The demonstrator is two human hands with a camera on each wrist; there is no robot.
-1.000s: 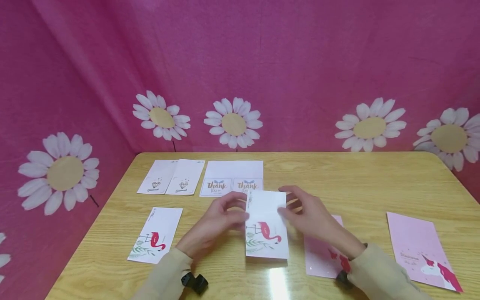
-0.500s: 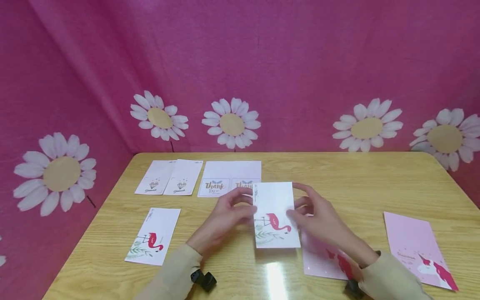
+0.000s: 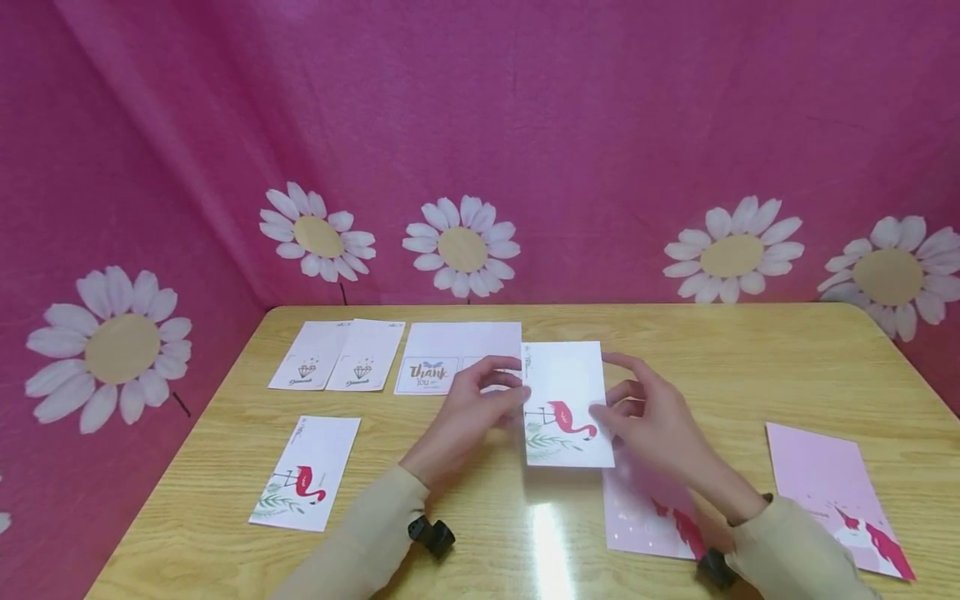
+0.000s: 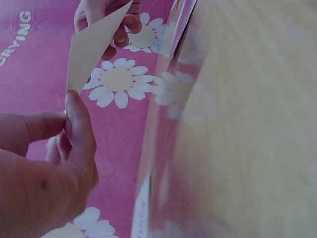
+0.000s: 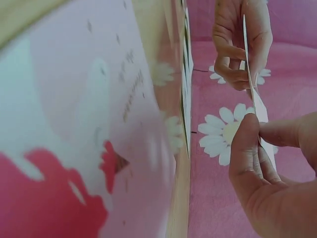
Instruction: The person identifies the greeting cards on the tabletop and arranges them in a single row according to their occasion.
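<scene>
A white flamingo card [image 3: 566, 392] is held up off the table between both hands in the head view. My left hand [image 3: 472, 408] pinches its left edge between thumb and fingers. On the opposite edge my right hand [image 3: 652, 417] does the same. Seen from the left wrist, the card [image 4: 94, 49] shows its plain back, tilted, with the left thumb and finger on its near edge. In the right wrist view the card [image 5: 257, 106] appears almost edge-on, pinched by the right fingers. Below the right forearm lies a pink card [image 3: 637, 517], partly covered by it.
Two diamond cards [image 3: 367, 354] lie side by side at the back left of the wooden table [image 3: 712, 367]. Next to them are white "Thank You" cards [image 3: 427, 342], partly hidden. Another flamingo card [image 3: 307, 467] lies front left. A pink unicorn card [image 3: 825, 483] is at the right.
Both hands have lifted the flamingo card up from low over the table and carried it to the right and away from the body. The other cards have stayed in place.
</scene>
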